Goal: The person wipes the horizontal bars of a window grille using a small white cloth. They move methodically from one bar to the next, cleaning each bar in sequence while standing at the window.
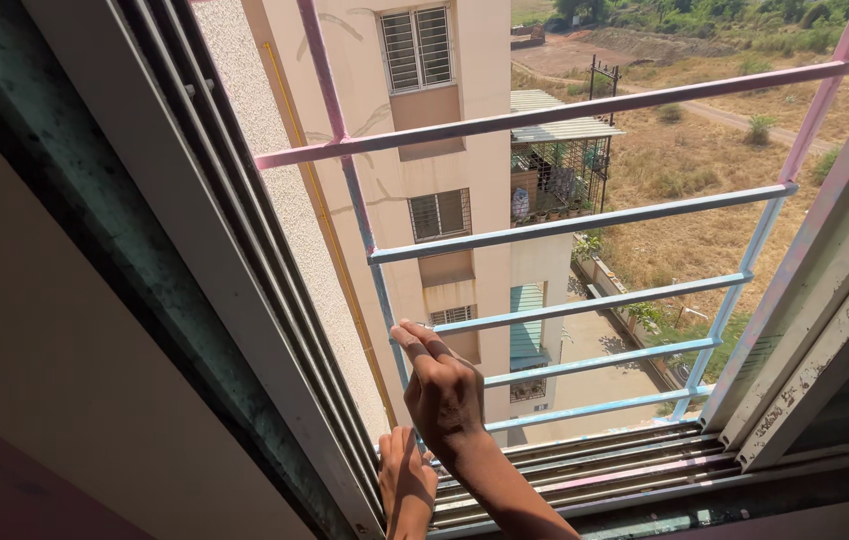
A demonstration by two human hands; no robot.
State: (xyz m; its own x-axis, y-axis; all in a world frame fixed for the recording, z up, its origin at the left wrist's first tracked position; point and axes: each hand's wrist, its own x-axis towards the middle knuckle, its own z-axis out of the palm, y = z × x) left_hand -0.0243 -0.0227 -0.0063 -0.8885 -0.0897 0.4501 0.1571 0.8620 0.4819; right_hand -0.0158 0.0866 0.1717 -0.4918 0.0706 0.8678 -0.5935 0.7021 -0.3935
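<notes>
My right hand (445, 392) is raised in front of the window grille (585, 222). Its fingers are stretched out and their tips reach the grille's left upright bar (382, 300), just below the second blue crossbar. Nothing shows in that hand. Below it, my left hand (405, 482) lies flat with its fingers pointing up, at the left end of the sliding window track (605, 465), close to the foot of the same upright. The grille's bars are painted pink at the top and light blue lower down.
The window is slid open. The white frame (235, 290) runs down the left and a worn frame edge (825, 330) down the right. Outside stand a beige apartment block (445, 130), dry grass and a dirt road far below.
</notes>
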